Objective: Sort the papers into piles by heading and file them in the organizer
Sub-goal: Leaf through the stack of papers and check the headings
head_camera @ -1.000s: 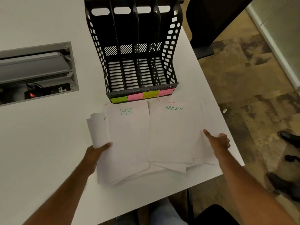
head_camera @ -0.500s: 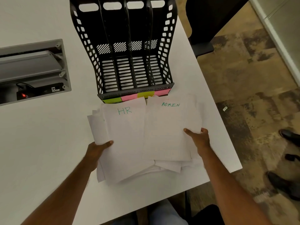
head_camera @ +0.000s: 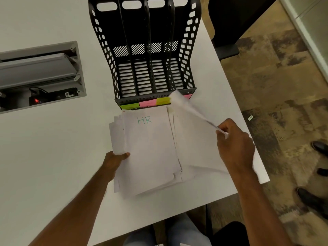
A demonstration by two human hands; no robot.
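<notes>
While the left hand is gripping the HR pile at centre frame, the right hand is pinching a lifted sheet before the organizer; both piles are lying on the counter.

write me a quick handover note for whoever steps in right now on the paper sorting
Left hand: thumb on the HR sheet, holding the left edge of the loose paper stack.
Right hand: fingers pinch a lifted sheet, raised and blurred, heading unreadable.
Organizer: just beyond the stack, slots look empty, coloured labels on front.
Done: no separate piles visible, nothing filed.
Left: sort every sheet by heading, then file.
</notes>
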